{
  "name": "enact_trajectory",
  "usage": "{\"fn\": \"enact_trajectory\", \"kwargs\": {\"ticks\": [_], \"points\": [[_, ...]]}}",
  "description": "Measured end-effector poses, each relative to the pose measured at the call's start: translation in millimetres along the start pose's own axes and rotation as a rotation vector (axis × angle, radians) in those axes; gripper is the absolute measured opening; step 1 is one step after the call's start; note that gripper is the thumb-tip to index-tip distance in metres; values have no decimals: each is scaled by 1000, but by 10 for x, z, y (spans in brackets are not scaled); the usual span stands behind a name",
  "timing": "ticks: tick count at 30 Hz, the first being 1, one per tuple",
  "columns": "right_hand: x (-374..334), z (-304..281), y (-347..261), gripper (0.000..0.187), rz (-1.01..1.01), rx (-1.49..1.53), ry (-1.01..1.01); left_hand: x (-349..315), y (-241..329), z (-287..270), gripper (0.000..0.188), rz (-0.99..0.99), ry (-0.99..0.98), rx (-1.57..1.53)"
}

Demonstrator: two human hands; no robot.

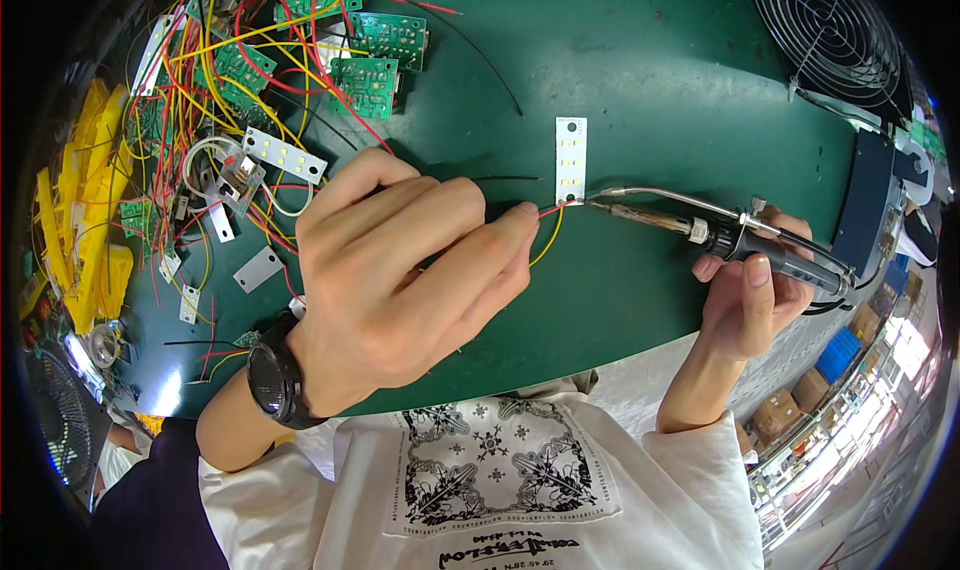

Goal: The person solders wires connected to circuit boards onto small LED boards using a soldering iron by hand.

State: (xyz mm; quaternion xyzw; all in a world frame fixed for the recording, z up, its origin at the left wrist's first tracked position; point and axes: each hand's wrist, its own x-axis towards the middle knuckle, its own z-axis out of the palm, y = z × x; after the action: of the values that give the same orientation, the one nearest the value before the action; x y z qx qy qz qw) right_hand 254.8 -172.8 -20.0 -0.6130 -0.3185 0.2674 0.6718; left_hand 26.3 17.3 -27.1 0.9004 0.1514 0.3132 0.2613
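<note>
My left hand [400,270], a black watch at its wrist, is closed in a pinch on a thin red wire [551,209]. That wire's end meets the lower edge of a small white LED board [571,157] lying on the green table. A yellow wire [549,245] curves down from the same edge. In my right hand [748,305] is a soldering iron [785,261], its tip pointing left at the board's lower right corner. A thin metal tube [680,200] runs along the iron and ends near the tip. Whether the tip touches the board I cannot tell.
Green circuit boards [365,87] with tangled red, yellow and black wires crowd the left of the table [640,90]. Further white LED boards [286,154] lie among them. Yellow plastic parts [85,200] are heaped at far left. A round fan grille [825,30] stands at back right.
</note>
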Motion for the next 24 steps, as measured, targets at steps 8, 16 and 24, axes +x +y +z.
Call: {"fn": "enact_trajectory", "kwargs": {"ticks": [8,16,24], "points": [[5,-7,16,42,-21,-11,3,14,4,5,27,8,-1,11],[17,8,19,41,-46,-36,-21,14,11,2,29,-8,4,8],[22,-4,48,38,-74,-20,-29,11,9,14,29,-6,16,9]]}}
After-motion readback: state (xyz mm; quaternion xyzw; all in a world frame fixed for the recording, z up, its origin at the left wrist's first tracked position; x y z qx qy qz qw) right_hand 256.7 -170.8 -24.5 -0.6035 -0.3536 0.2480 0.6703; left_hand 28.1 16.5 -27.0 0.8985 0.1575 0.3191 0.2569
